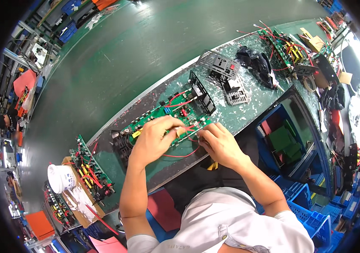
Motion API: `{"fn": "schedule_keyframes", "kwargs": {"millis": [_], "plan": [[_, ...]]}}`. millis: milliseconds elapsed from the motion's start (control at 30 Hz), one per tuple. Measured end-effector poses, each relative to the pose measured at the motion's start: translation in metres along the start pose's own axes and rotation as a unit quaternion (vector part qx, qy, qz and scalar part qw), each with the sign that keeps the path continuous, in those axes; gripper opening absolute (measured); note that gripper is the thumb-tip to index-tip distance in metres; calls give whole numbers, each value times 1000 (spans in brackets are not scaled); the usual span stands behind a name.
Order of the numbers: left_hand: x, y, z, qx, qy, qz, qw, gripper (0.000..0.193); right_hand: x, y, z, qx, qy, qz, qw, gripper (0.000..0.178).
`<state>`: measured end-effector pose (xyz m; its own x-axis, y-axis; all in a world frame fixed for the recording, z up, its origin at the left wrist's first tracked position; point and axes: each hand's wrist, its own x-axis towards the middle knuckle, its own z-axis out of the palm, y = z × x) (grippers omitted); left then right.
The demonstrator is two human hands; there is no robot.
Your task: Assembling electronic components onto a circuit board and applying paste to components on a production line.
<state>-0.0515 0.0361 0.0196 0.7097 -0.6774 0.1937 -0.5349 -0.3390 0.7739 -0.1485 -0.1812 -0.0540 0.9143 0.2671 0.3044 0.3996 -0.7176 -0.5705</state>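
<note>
A long green circuit board [149, 118] lies on the bench before me, with black end plates, red wires and small components on it. My left hand [156, 137] reaches over its near side, thumb and fingers pinched at a small tan piece [181, 131] beside the red wires. At the board's near right edge my right hand [222, 145] has its fingertips closed together; what they hold is hidden. Between the hands run thin red wires [192, 127], and one loop [180, 156] hangs below the board's near edge.
Perforated metal panels [219, 64] and black plastic film [256, 63] lie farther right, near another wired board [287, 50]. At left are a white tub [61, 178], cardboard [83, 194] and another board [91, 166]. A blue crate [311, 215] stands by my right side.
</note>
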Motion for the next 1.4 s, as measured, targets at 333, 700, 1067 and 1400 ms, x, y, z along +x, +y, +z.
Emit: {"fn": "schedule_keyframes", "kwargs": {"millis": [333, 700, 1067, 1400], "plan": [[-50, 20, 22, 161, -146, -61, 974, 45, 9, -1, -1, 32, 18, 46, 998, 47], [-52, 25, -4, -34, -22, -71, 997, 13, 6, 0, -17, 168, 83, 130, 974, 34], [-116, -78, -92, 143, 231, -349, 897, 18, 4, -19, 20, -37, 30, 71, 996, 23], [-135, -45, -85, -357, 355, -114, 857, 4, 3, -6, 13, -98, -7, 30, 995, 16]]}}
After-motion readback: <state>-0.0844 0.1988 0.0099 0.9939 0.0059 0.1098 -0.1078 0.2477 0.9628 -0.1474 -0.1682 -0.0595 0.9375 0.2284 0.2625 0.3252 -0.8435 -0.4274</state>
